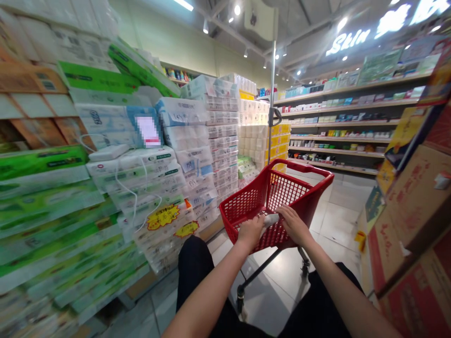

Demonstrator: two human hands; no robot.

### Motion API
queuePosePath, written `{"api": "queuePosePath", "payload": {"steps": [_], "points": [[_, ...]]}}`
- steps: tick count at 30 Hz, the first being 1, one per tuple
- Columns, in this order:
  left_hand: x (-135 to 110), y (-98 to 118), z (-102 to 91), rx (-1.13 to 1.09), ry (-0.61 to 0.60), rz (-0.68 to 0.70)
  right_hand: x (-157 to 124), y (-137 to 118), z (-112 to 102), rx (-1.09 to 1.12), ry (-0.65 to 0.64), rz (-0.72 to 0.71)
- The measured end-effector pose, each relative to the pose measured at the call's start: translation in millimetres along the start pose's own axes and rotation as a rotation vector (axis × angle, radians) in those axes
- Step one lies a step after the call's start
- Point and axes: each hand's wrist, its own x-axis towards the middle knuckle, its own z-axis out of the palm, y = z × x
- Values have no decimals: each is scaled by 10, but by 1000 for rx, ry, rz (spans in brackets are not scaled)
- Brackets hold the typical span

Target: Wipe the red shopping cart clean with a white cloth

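A small whitish-grey item point(271, 219) sits between my hands, in front of the near side of a red shopping cart point(243, 209); its exact kind is too small to make out. My left hand point(252, 232) is closed around its left end, fingers bent. My right hand point(293, 222) comes in from the other side, its bent fingertips on the item's right end. Both hands overlap the cart's perforated near wall. The cart's tall end with a looped red rim points away to the right, and no goods show in the visible part of its basket.
Stacked tissue packs point(190, 155) fill the left, with yellow price signs point(163, 217) and a white cable point(136, 202). Cardboard cartons point(419, 202) line the right. A metal pole point(273, 94) stands beyond the cart, before stocked shelves point(338, 123). Pale floor tiles point(326, 220) run between.
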Motion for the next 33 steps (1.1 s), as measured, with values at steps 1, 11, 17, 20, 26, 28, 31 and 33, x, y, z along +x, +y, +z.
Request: {"api": "queuePosePath", "payload": {"steps": [1,11,17,20,26,28,31,33], "points": [[-71,-85,-8,-18,-4,1,-5,6,-14,11,-6,0],[-549,-788,58,-139,125,184,64,2,-52,20,-49,7],[-502,-330,197,-54,268,37,132,-209,20,-176,-11,114],[-480,-51,226,-40,310,47,106,-432,51,-175,-54,56],[-511,102,238,-87,292,231,-12,-567,-13,3,-91,31],[-522,-49,218,-120,240,381,-25,-505,-53,42,-110,2],[-526,-413,185,-132,166,539,-1,-404,-69,47,-119,-19],[-527,-664,174,-122,143,509,33,-351,-59,44,-120,-25]]}}
